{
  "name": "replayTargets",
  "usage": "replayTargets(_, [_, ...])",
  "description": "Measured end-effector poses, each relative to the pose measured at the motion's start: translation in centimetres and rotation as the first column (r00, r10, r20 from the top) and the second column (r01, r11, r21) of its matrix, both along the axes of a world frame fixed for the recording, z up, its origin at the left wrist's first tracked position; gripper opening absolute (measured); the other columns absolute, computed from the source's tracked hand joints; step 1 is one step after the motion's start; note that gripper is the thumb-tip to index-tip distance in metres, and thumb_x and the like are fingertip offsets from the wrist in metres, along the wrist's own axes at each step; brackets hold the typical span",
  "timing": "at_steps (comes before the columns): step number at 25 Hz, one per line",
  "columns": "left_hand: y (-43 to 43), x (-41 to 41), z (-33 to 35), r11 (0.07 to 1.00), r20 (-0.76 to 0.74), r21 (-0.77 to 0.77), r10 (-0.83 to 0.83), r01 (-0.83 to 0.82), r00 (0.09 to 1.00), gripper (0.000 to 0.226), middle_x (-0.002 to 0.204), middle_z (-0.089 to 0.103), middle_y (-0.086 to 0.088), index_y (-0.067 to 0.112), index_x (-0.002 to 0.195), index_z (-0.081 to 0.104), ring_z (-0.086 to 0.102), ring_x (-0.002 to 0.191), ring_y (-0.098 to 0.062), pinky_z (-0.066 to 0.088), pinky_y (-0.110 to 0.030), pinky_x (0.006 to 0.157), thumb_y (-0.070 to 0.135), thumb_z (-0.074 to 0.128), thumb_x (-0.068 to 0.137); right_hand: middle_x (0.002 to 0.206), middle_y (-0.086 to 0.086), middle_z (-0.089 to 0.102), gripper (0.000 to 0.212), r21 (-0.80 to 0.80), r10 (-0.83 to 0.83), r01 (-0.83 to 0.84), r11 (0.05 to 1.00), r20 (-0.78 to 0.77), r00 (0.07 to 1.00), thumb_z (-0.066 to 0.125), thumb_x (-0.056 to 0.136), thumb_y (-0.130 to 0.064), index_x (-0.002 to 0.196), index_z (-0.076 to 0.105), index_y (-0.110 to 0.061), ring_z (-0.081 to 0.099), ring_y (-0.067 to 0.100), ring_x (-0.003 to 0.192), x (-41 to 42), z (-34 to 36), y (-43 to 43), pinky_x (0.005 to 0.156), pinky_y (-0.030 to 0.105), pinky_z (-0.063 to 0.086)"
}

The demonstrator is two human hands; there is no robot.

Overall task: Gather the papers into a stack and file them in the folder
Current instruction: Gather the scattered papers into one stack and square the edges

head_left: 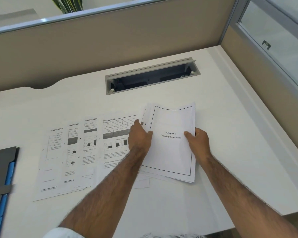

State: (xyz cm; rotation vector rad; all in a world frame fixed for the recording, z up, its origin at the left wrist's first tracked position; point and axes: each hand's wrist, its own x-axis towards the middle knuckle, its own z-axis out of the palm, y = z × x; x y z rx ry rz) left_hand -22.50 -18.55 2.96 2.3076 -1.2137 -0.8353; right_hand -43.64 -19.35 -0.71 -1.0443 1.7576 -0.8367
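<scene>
A loose stack of papers (pixel 170 152) lies right of centre on the white desk, its top sheet reading "Chapter 6 Learning Experience". My left hand (pixel 139 136) grips the stack's left edge, thumb on top. On the right edge my right hand (pixel 198 141) holds the same stack, thumb on the top sheet. Several printed sheets with tables and charts (pixel 72 157) lie fanned out and overlapping to the left. A dark folder (pixel 0 169) with a blue inner strip and a snap tab sits at the far left edge, partly cut off.
An open grey cable tray (pixel 151 76) is set into the white desk (pixel 230 134) behind the papers. Beige partition walls (pixel 110 40) close the back and right sides. The desk's front edge runs at the lower right.
</scene>
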Motion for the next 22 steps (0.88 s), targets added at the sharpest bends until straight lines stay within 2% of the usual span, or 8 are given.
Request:
replayTargets(2, [-0.3,0.1,-0.1,0.998,0.13,0.065,-0.03,0.021,0.991,0.049,0.127,0.061,-0.009,0.012,0.128,0.062,0.058,0.119,-0.031,0.047,-0.044,0.099,0.036,0.071,0.087,0.066,-0.002,0.063,0.02,-0.004,0.008,-0.008,1.0,-0.021,1.0,0.065,0.088,-0.019,0.075,0.064,-0.004,0.053,0.017,0.059,0.1,0.0,0.1,0.056,0.028,0.042])
replayTargets(4, [-0.3,0.0,-0.3,0.993,0.243,0.111,-0.071,0.045,0.967,0.04,0.131,0.053,-0.011,0.015,0.123,0.065,0.051,0.124,-0.033,0.043,-0.047,0.101,0.034,0.07,0.088,0.065,-0.003,0.063,0.021,-0.01,0.02,-0.02,1.0,-0.039,0.999,0.065,0.088,-0.02,0.074,0.063,-0.004,0.053,0.017,0.059,0.2,0.1,0.1,0.055,0.028,0.041])
replayTargets(7, [-0.1,0.1,-0.4,0.99,0.198,0.131,-0.08,0.054,0.977,0.037,0.15,0.037,-0.011,0.013,0.124,0.062,0.034,0.139,-0.034,0.04,-0.053,0.106,0.025,0.067,0.089,0.064,-0.005,0.063,0.02,-0.004,0.028,-0.028,1.0,-0.05,0.998,0.065,0.088,-0.02,0.07,0.062,-0.011,0.054,0.018,0.059,0.2,0.2,0.1,0.058,0.029,0.043])
replayTargets(11, [-0.3,0.5,-0.3,0.991,0.156,0.115,-0.082,0.065,0.984,0.028,0.141,0.042,-0.01,0.009,0.112,0.062,0.042,0.127,-0.033,0.048,-0.047,0.091,0.023,0.067,0.089,0.062,-0.003,0.06,0.02,0.006,0.03,-0.029,1.0,-0.057,0.998,0.066,0.087,-0.021,0.072,0.063,-0.007,0.052,0.019,0.059,0.2,0.1,0.0,0.059,0.031,0.042])
replayTargets(13, [-0.3,0.6,0.2,0.997,0.113,0.054,-0.055,0.049,0.992,0.03,0.129,0.05,-0.009,0.01,0.112,0.059,0.051,0.118,-0.032,0.051,-0.046,0.089,0.025,0.068,0.088,0.064,-0.002,0.061,0.02,0.011,0.024,-0.023,1.0,-0.042,0.999,0.065,0.087,-0.02,0.075,0.064,-0.003,0.052,0.019,0.059,0.2,0.1,-0.1,0.059,0.03,0.042])
replayTargets(17, [-0.4,0.9,0.4,0.999,-0.138,-0.016,0.036,-0.039,0.99,0.065,0.115,0.06,0.004,0.018,0.142,0.041,0.058,0.105,-0.02,0.05,-0.043,0.098,0.027,0.073,0.086,0.065,0.002,0.06,0.027,0.024,0.022,-0.022,0.999,-0.015,1.0,0.065,0.086,-0.023,0.081,0.063,0.003,0.05,0.019,0.06,0.2,0.0,0.0,0.058,0.03,0.041])
replayTargets(20, [-0.9,1.2,0.0,0.995,-0.237,0.017,-0.091,0.098,0.967,0.039,0.121,0.07,-0.002,0.011,0.126,0.063,0.065,0.109,-0.024,0.053,-0.041,0.098,0.021,0.068,0.089,0.069,0.014,0.061,0.034,0.009,0.025,-0.025,1.0,0.041,0.999,0.067,0.083,-0.029,0.086,0.065,0.005,0.052,0.018,0.064,-0.2,0.3,0.1,0.061,0.031,0.043])
replayTargets(22, [-0.7,1.1,1.0,0.987,-0.329,-0.021,-0.155,0.156,0.932,0.023,0.112,0.074,-0.007,0.01,0.115,0.07,0.069,0.104,-0.029,0.056,-0.043,0.094,0.013,0.062,0.093,0.066,0.01,0.05,0.04,-0.009,0.013,-0.012,1.0,0.092,0.996,0.069,0.084,-0.031,0.08,0.058,0.007,0.045,0.018,0.062,-1.0,1.1,0.4,0.06,0.031,0.037])
